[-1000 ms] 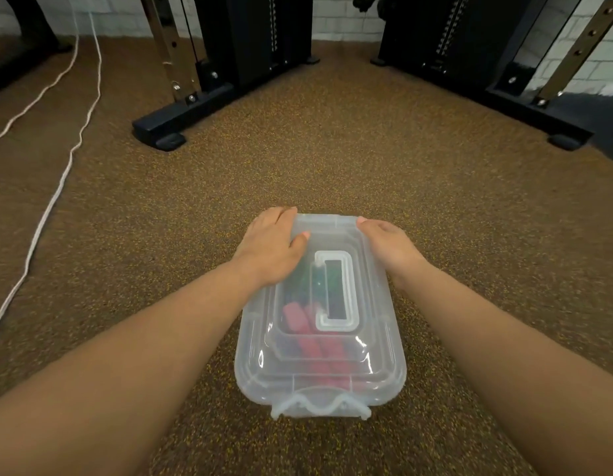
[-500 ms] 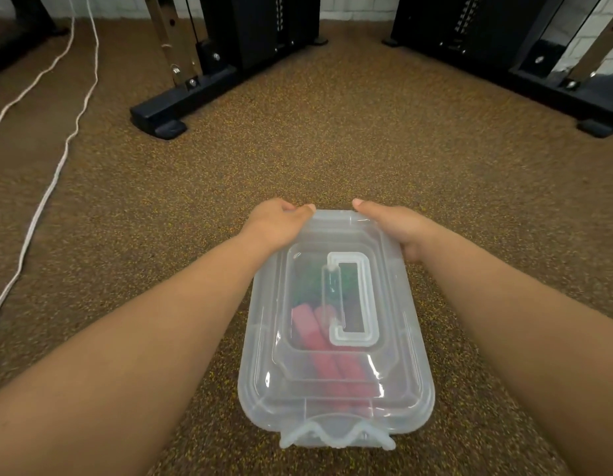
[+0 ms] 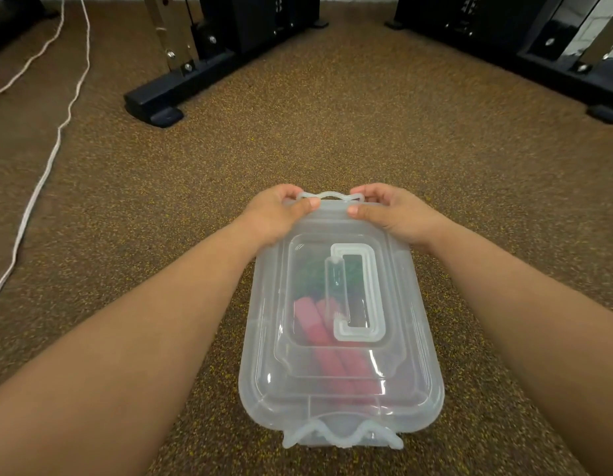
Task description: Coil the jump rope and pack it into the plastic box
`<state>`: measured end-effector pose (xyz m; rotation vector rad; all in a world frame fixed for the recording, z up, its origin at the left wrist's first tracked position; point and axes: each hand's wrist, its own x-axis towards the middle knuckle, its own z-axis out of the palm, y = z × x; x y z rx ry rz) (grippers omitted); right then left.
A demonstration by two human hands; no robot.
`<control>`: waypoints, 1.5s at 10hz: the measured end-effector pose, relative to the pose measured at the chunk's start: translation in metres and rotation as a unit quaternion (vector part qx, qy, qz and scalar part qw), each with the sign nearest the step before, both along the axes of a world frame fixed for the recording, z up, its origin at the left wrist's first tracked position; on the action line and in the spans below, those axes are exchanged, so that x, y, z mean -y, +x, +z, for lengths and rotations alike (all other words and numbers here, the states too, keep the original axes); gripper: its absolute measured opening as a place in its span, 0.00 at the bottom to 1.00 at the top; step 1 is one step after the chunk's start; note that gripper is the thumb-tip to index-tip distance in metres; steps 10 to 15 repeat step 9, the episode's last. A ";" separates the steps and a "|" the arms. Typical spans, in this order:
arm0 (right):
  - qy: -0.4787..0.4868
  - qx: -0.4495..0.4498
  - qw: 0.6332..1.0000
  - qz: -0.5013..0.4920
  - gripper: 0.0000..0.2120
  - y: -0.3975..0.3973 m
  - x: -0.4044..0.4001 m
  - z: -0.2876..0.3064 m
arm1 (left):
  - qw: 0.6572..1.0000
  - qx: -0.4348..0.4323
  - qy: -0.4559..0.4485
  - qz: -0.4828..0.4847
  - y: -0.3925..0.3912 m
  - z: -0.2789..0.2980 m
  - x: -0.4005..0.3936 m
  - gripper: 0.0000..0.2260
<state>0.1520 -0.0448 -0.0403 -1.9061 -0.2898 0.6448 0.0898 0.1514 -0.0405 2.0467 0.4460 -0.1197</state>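
A white cord [image 3: 40,176] is seen trailing across the speckled brown floor [image 3: 332,132] at far left, running from the top edge down toward the left edge. Black machine bases stand along the far side: one [image 3: 181,91] at upper left, another [image 3: 545,53] at upper right.

At centre, a clear plastic box [image 3: 336,400] is set on the floor with its lid [image 3: 404,304] seated on top and a moulded handle [image 3: 360,293] lying flat in the lid's recess. The jump rope [image 3: 318,331] is visible through the lid, packed inside: two pink grips lie side by side toward the near end, with green cord bunched toward the far end.

The left hand [image 3: 277,214] is clenched on the left end of the far latch [image 3: 329,195], thumb pressed on the lid's edge, fingers curled over the far side. The right hand [image 3: 391,211] is clasped on the right end of the same latch in like fashion. The latch is raised above the lid's far rim. The near latch [image 3: 339,436] is seen at the box's near end, untouched; whether it is fastened cannot be told.
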 end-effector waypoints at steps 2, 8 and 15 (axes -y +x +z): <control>-0.035 0.088 0.995 -0.018 0.11 -0.005 -0.002 0.001 | 0.998 0.035 0.038 0.024 0.000 -0.005 0.002 0.10; -0.161 0.167 0.972 -0.037 0.24 -0.070 0.029 0.025 | 0.941 0.043 0.316 -0.112 -0.044 0.024 0.025 0.19; -0.230 0.129 0.965 0.000 0.25 -0.074 0.031 0.040 | 0.941 0.001 0.309 -0.137 -0.048 0.036 0.030 0.17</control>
